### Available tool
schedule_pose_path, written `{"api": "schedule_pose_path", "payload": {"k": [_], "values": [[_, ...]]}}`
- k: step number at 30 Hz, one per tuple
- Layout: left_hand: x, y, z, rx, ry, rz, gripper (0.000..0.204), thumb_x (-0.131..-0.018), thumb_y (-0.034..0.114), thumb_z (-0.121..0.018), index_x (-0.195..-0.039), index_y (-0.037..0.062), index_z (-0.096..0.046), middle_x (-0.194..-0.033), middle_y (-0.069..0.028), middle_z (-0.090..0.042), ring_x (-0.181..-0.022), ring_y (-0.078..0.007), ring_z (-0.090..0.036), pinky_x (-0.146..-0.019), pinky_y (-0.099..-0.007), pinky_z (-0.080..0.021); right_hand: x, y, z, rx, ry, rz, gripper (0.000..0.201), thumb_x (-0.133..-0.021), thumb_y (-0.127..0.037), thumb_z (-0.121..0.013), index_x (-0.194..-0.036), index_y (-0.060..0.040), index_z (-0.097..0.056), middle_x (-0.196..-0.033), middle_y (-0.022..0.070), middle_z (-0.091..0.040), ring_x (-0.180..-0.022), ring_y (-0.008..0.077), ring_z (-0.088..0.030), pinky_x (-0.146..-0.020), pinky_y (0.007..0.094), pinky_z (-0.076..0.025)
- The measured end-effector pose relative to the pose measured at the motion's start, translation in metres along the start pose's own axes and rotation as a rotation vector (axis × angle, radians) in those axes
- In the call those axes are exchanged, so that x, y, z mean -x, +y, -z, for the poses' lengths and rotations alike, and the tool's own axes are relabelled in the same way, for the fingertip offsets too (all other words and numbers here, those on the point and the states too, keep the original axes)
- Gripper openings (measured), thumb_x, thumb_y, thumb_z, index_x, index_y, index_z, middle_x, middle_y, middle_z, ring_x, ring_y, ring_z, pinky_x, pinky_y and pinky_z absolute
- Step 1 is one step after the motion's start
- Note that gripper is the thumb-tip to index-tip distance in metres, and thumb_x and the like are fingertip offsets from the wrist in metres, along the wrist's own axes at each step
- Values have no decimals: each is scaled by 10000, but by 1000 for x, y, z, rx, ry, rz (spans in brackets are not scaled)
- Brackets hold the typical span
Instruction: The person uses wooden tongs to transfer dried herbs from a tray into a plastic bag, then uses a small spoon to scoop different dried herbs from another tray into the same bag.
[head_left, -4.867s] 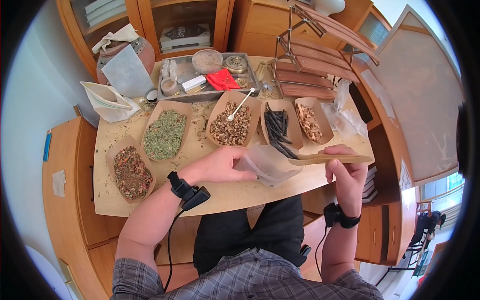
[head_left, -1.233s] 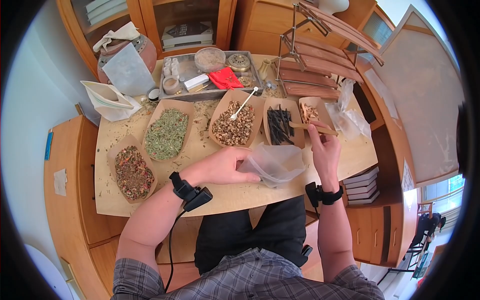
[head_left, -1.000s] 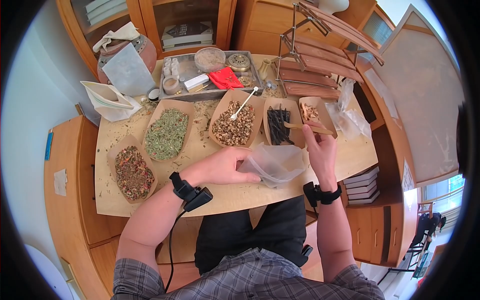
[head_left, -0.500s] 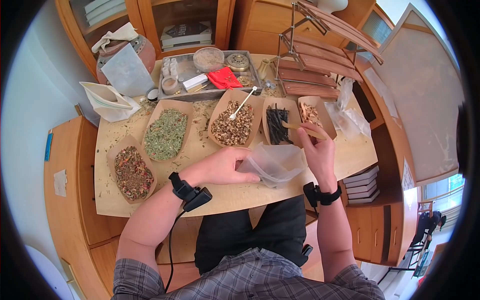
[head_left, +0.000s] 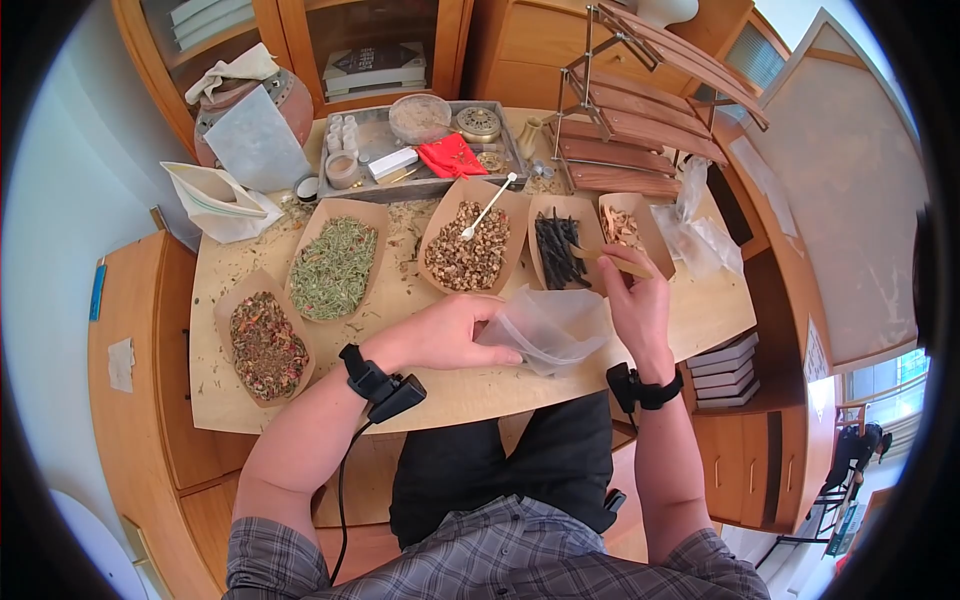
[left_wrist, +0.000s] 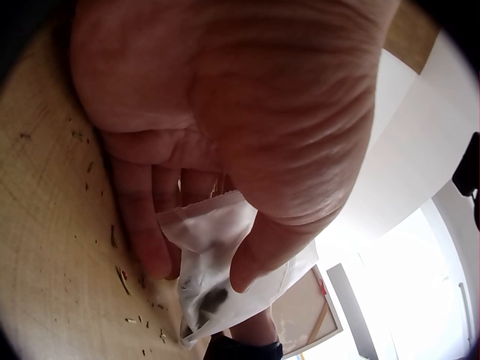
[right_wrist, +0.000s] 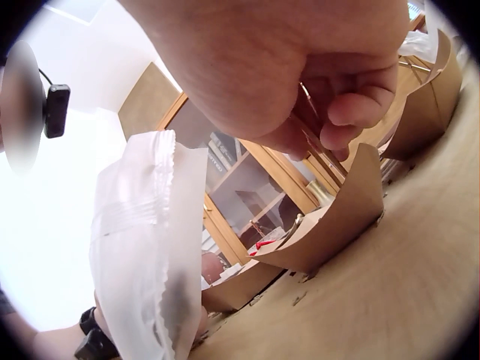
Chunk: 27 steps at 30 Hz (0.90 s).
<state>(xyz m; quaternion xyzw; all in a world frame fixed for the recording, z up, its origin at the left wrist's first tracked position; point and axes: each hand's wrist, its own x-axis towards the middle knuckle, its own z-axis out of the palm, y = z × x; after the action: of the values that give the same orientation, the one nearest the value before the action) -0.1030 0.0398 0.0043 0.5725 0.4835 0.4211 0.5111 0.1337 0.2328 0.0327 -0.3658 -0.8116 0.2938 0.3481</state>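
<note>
My left hand (head_left: 440,332) holds a translucent plastic bag (head_left: 555,325) by its left side, thumb in front and fingers behind. Something dark shows through the bag (left_wrist: 202,292) near its lower end in the left wrist view. With thumb and fingers, my right hand (head_left: 642,305) pinches a flat wooden scoop (head_left: 626,265). The scoop's tip reaches among dark, twig-like sticks (head_left: 558,250) in a brown paper tray (head_left: 588,215). To the right, another paper tray (head_left: 655,245) carries pale wood chips (head_left: 618,228), partly hidden behind my right hand and the scoop.
More paper trays hold brown chopped pieces (head_left: 462,255) with a white spoon (head_left: 490,207), green herb (head_left: 333,268) and a reddish mix (head_left: 267,350). Behind stands a grey tray (head_left: 400,192) with jars. A folded slatted rack (head_left: 620,180) and crumpled plastic (head_left: 695,240) lie right.
From beside the bag's mouth, my right hand has brought the scoop forward and left over the dark sticks. Lately its tip shifted slightly left and down. My left hand and the bag barely moved.
</note>
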Motion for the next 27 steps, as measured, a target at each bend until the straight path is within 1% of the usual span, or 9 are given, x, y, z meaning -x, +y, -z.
{"api": "schedule_pose_path", "payload": {"k": [1, 4, 8, 10, 11, 13, 19, 27], "values": [[0, 2, 1, -11, -31, 27, 497, -1007, 147, -870, -1441, -22, -695, -1422, -90, -710, -1287, -171, -696, -1118, -361, -576, 0, 0, 1, 11, -3, -10, 214, -1055, -157, -790, -1206, -6, -800, -946, 83, -770, -733, 112, -659, -664, 289, -520], [0, 3, 1, 0, -33, 61, 496, -1004, 148, -873, -1437, -19, -698, -1410, -86, -715, -1278, -165, -701, -1114, -356, -578, 0, -2, 4, 4, -9, -54, 206, -1055, -147, -788, -1207, -9, -799, -899, 72, -756, -720, 108, -635, -657, 286, -506], [0, 0, -1, 30, -30, 51, 495, -1003, 152, -875, -1435, -15, -701, -1398, -81, -718, -1267, -163, -706, -1109, -351, -579, 3, -2, 7, -15, 11, -55, 201, -1059, -140, -785, -1213, -10, -799, -879, 41, -738, -711, 86, -593, -649, 278, -485], [1, -1, -2, 26, 22, -12, 430, -999, 207, -871, -1362, 6, -760, -1277, -63, -748, -1123, -141, -720, -988, -334, -587, 5, 1, 8, -92, 28, -90, 196, -1067, -135, -779, -1209, -2, -799, -872, -2, -717, -713, 59, -556, -638, 267, -461], [1, -1, -2, 26, 22, -12, 430, -999, 207, -871, -1362, 6, -760, -1277, -63, -748, -1123, -141, -720, -988, -334, -587, 5, 2, 9, -92, 28, -90, 196, -1067, -135, -779, -1209, -2, -799, -872, -2, -717, -713, 59, -556, -638, 267, -461], [1, 0, -2, 22, 25, -12, 432, -1001, 210, -871, -1365, 6, -758, -1275, -62, -748, -1127, -139, -719, -987, -332, -586, 5, 3, 11, -141, 43, -106, 204, -1077, -142, -778, -1216, 6, -796, -872, -30, -698, -718, 42, -527, -627, 252, -431], [0, -5, -2, 41, 21, -5, 442, -1000, 215, -873, -1374, 12, -755, -1272, -61, -749, -1126, -137, -718, -989, -333, -584, 9, -14, 26, -303, 39, -165, 223, -1097, -161, -761, -1263, -12, -774, -874, -29, -693, -696, 33, -530, -613, 222, -417], [0, -4, -2, 22, 22, -8, 455, -997, 223, -876, -1385, 19, -753, -1268, -67, -751, -1124, -147, -719, -992, -336, -582, 17, -44, 55, -418, 54, -147, 223, -1103, -137, -745, -1282, -5, -753, -886, -23, -678, -660, 33, -522, -581, 216, -405]]}}
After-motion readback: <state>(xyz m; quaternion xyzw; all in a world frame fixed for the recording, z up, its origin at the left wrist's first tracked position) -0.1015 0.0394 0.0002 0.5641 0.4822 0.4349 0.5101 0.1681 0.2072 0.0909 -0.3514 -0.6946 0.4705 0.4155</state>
